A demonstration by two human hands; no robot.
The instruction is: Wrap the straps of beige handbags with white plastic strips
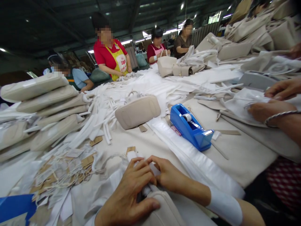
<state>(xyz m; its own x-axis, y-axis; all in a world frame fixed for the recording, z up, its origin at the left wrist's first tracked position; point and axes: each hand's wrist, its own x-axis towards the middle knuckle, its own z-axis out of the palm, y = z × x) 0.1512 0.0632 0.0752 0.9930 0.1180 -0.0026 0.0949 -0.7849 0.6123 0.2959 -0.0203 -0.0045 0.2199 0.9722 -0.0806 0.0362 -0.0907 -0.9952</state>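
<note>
Low in the middle, a beige handbag lies in front of me, partly covered by my hands. My left hand grips it, thumb on the near side and fingers bent over the top. White wrapping pokes out between the two hands. From the right, my right hand reaches in with curled fingers on this wrapping; its fingertips are partly hidden. A brown card tag lies just beyond the fingers. A pale band covers my right forearm.
A blue tape dispenser stands beyond my right hand, near a beige bag. Stacked bags rise at left, above loose tags. A co-worker's hands handle white material at right. Several people work across the table.
</note>
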